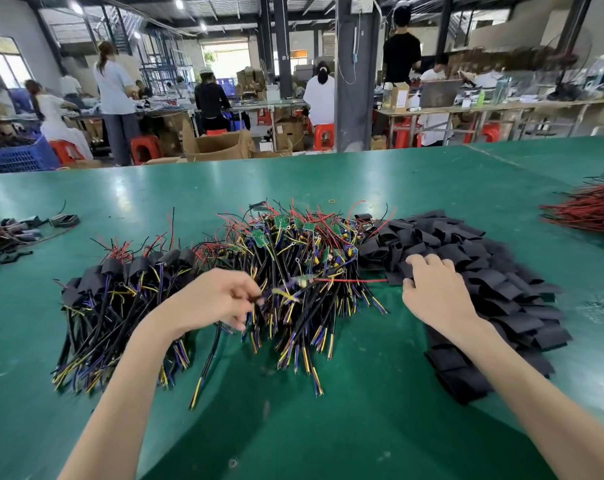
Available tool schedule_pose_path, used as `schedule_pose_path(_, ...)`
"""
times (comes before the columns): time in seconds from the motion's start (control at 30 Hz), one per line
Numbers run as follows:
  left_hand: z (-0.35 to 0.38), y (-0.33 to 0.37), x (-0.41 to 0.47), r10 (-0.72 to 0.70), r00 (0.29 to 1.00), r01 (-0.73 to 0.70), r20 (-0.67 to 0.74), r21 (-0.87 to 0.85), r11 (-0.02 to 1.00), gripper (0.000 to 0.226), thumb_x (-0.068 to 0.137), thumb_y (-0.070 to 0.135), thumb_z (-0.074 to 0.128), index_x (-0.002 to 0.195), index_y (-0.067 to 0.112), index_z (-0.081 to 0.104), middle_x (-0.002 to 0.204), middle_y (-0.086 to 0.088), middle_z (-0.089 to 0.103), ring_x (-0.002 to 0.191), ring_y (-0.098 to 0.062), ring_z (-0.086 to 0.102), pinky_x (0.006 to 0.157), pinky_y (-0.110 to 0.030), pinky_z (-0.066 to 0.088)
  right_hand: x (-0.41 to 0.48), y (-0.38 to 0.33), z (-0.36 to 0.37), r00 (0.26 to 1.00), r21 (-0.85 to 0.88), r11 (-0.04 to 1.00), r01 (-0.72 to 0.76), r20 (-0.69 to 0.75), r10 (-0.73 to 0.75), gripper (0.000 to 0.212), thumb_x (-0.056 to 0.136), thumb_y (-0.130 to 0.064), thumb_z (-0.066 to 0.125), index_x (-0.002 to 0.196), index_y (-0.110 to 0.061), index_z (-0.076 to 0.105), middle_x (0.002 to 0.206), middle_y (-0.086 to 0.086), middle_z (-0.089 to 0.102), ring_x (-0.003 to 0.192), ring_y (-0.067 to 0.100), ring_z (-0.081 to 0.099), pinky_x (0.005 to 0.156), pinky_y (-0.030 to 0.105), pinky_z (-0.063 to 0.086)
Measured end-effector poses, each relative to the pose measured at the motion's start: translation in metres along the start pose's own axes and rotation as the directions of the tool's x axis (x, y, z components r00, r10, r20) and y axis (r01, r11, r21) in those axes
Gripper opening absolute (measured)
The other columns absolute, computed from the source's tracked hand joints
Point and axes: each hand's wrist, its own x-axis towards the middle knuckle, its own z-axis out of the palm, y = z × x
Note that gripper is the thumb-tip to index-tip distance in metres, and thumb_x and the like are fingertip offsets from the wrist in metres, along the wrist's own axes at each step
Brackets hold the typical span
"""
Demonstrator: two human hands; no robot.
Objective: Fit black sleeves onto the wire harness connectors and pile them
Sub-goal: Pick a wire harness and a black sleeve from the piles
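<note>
Green-topped work table (328,181), wide, carries all the stock.
Heap of flat black tubular sleeves (494,271) on the right half, running from mid-table toward the near edge.
Centre: loose heap of unsleeved wire harnesses (293,240), black cables with yellow, blue and red leads and small green circuit boards showing at the far end.
Left: heap of harnesses already capped with black sleeves (120,285), the sleeved ends lying away from the person.
Far right edge: bundle of red and black wires (584,209), well apart from the work.
Right hand (432,289) rests on the near-left edge of the sleeve heap with fingers spread and tips bent down onto the sleeves; cannot tell whether it grasps one.
Left hand (210,299) pinches a single motion-blurred harness (295,288) by its cable. It is held over the centre heap, its thin red lead pointing at the right hand.
</note>
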Motion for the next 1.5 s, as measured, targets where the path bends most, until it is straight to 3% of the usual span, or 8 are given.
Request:
schedule_pose_path(0.1,0.002,-0.005,0.004,-0.139,0.99,0.123,0.033,0.294,0.948,0.017,0.08,-0.001,0.06,0.087,0.012,0.067,0.071,-0.004,0.068,0.065,-0.013,0.061,0.079,-0.032,0.055,0.0,0.0,0.0,1.0,-0.006,1.0,-0.011,0.026,0.011,0.036,0.089,-0.02,0.049,0.123,-0.009,0.048,0.119,0.014,0.052,0.11,0.033,0.044,0.087,0.04,0.041)
schedule_pose_path(0.2,0.003,-0.004,0.004,-0.129,0.989,0.148,-0.077,0.362,0.92,0.013,0.079,0.013,0.063,0.082,0.024,0.068,0.071,0.009,0.066,0.069,-0.004,0.059,0.066,-0.019,0.044,0.003,0.004,-0.005,0.998,0.031,0.999,-0.025,0.066,0.023,0.036,0.088,-0.015,0.047,0.124,-0.007,0.048,0.121,0.016,0.05,0.112,0.035,0.042,0.089,0.041,0.04)
schedule_pose_path(0.37,0.026,0.006,0.009,0.251,0.851,-0.02,-0.462,0.449,0.893,0.024,0.075,0.051,0.065,0.071,0.028,0.06,0.068,0.011,0.057,0.072,-0.007,0.052,0.064,-0.025,0.037,0.013,0.021,-0.018,0.993,0.143,0.989,-0.046,0.117,0.029,0.043,0.082,-0.005,0.047,0.124,-0.01,0.052,0.122,0.018,0.05,0.115,0.037,0.04,0.097,0.04,0.037)
schedule_pose_path(0.57,0.076,0.002,0.028,0.484,0.821,-0.171,-0.303,0.679,0.714,0.035,0.087,0.047,0.059,0.114,0.025,0.063,0.105,0.007,0.06,0.105,-0.016,0.048,0.093,-0.03,0.033,0.02,0.04,-0.015,0.978,0.124,0.992,-0.036,0.207,0.009,0.048,0.082,-0.004,0.046,0.125,-0.024,0.053,0.123,0.013,0.051,0.119,0.034,0.043,0.096,0.04,0.041)
schedule_pose_path(0.83,0.074,0.009,0.024,0.402,0.71,-0.351,-0.579,0.204,0.914,0.032,0.087,0.009,0.062,0.103,0.029,0.043,0.092,0.01,0.063,0.083,-0.004,0.058,0.078,-0.019,0.043,0.027,0.039,0.016,0.991,-0.099,0.987,0.13,0.003,-0.131,0.053,0.091,-0.02,0.054,0.14,-0.028,0.036,0.135,0.003,0.037,0.113,0.031,0.041,0.089,0.041,0.039)
schedule_pose_path(1.17,0.082,0.008,0.018,0.55,0.765,-0.441,-0.336,0.348,0.827,0.037,0.098,0.007,0.045,0.134,0.012,0.048,0.094,0.007,0.047,0.073,-0.004,0.044,0.067,-0.007,0.034,0.029,0.033,0.031,0.964,-0.259,0.929,0.263,0.109,-0.242,0.036,0.096,-0.046,0.041,0.123,-0.024,0.051,0.119,0.003,0.042,0.111,0.026,0.033,0.089,0.038,0.031)
schedule_pose_path(1.37,0.084,0.01,0.016,0.535,0.735,-0.428,-0.416,0.327,0.843,0.027,0.097,0.012,0.049,0.12,0.013,0.063,0.082,0.012,0.05,0.07,-0.002,0.046,0.066,-0.013,0.035,0.023,0.026,0.023,0.956,-0.186,0.939,0.29,0.098,-0.276,0.042,0.094,-0.045,0.045,0.129,-0.022,0.047,0.122,0.002,0.041,0.117,0.024,0.031,0.092,0.036,0.027)
schedule_pose_path(1.5,0.087,0.009,0.015,0.538,0.711,-0.434,-0.453,0.32,0.842,0.027,0.096,0.007,0.051,0.119,0.012,0.064,0.089,0.005,0.061,0.076,-0.002,0.052,0.073,-0.017,0.041,0.019,0.01,0.003,0.963,0.237,0.938,0.252,0.035,-0.267,0.044,0.088,-0.033,0.06,0.126,-0.013,0.052,0.12,0.008,0.047,0.117,0.028,0.035,0.097,0.036,0.029)
